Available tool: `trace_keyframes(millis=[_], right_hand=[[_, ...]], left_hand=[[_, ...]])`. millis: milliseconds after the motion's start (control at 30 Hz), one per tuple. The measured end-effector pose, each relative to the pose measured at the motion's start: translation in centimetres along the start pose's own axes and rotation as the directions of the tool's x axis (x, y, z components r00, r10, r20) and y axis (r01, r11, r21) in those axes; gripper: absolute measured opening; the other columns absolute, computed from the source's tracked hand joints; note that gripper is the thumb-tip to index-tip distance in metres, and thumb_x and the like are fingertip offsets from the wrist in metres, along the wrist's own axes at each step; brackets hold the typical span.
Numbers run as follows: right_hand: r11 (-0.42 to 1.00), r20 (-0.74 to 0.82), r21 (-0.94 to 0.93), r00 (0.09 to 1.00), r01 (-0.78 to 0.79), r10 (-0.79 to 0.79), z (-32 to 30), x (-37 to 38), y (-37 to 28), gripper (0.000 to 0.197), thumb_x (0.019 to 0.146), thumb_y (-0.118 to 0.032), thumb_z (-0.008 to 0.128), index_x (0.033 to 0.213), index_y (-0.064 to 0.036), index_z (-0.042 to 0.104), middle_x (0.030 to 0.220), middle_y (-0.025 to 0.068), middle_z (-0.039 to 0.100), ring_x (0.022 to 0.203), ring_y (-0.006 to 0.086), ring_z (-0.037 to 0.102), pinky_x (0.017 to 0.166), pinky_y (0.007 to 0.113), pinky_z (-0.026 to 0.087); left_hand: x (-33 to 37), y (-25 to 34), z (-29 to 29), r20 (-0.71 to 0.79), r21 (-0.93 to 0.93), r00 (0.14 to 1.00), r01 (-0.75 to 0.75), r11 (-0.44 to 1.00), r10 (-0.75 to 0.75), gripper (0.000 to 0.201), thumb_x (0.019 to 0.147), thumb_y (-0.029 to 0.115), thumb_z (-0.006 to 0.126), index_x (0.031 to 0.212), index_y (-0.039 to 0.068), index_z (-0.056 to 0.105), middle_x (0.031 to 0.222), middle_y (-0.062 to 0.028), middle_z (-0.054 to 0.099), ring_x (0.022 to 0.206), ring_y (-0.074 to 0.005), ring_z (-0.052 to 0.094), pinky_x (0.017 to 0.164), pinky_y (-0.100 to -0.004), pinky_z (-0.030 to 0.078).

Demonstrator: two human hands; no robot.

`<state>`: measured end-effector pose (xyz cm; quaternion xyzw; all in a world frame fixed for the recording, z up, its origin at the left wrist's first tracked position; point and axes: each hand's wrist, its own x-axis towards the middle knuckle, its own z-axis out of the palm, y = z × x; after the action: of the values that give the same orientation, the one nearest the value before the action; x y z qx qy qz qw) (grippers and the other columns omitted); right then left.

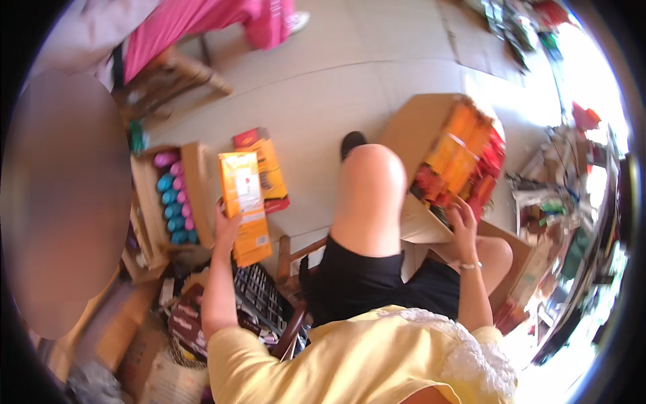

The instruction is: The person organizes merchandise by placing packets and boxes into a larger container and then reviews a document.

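My left hand is closed on the side of a flat orange packet, which has a pale printed panel. I hold the packet out over the floor, just right of a carton of bottles. Beyond it, orange and red flat packets lie on the floor. My right hand is at the near edge of an open cardboard box, beside the red and orange packets packed inside. Its fingers look apart and slightly bent, with nothing visible in them.
A carton on the left holds several pink and teal bottles. A black plastic crate stands beside my chair. A person in pink trousers sits near a wooden stool. Cluttered goods line the right side.
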<state>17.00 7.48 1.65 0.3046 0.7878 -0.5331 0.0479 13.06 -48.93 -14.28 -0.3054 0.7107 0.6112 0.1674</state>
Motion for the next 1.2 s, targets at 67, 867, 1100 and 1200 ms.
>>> trace_keyframes(millis=[67,867,1100,1200], right_hand=[[0.987,0.057,0.115,0.992,0.108,-0.115,1.1,0.1,-2.4,0.037,0.091,-0.004,0.053,0.126,0.002,0.046,0.114,0.0119,0.057,0.103,0.0172,0.057,0.087,0.028,0.046],[0.781,-0.201,0.52,0.938,0.346,-0.282,-7.1,6.7,3.5,0.081,0.081,-0.043,0.062,0.143,-0.0089,0.025,0.148,0.0252,0.008,0.14,0.0345,0.004,0.11,0.044,0.01],[0.997,-0.141,0.064,0.989,0.049,-0.04,-1.9,9.7,8.5,0.096,0.077,-0.058,0.059,0.146,-0.0121,0.011,0.149,0.0262,0.006,0.137,0.0429,0.005,0.108,0.052,0.008],[0.996,-0.175,-0.013,0.98,0.089,-0.09,-2.3,9.9,8.6,0.096,0.078,-0.057,0.059,0.146,-0.0098,0.011,0.147,0.0267,0.01,0.136,0.0424,0.01,0.107,0.054,0.012]], left_hand=[[-2.0,5.1,1.4,0.047,-0.024,0.988,-0.143,0.989,0.144,0.067,0.075,-0.002,0.059,0.135,0.004,0.029,0.107,-0.0133,0.057,0.096,-0.0202,0.057,0.082,-0.0312,0.047],[-19.2,21.1,50.7,0.675,0.126,0.33,-0.933,0.337,0.66,0.069,0.083,0.019,0.062,0.138,-0.002,0.027,0.136,-0.0205,0.037,0.127,-0.0283,0.036,0.101,-0.037,0.034],[-17.1,18.7,45.1,0.758,-0.045,0.497,-0.606,0.794,0.422,0.065,0.084,0.0,0.057,0.14,0.0,0.026,0.141,-0.0139,0.034,0.131,-0.0246,0.032,0.107,-0.0355,0.027],[-16.1,22.1,39.8,0.573,-0.18,0.62,-0.543,0.82,0.536,0.054,0.086,0.001,0.054,0.136,0.003,0.033,0.133,-0.01,0.044,0.122,-0.0215,0.043,0.104,-0.0334,0.033]])
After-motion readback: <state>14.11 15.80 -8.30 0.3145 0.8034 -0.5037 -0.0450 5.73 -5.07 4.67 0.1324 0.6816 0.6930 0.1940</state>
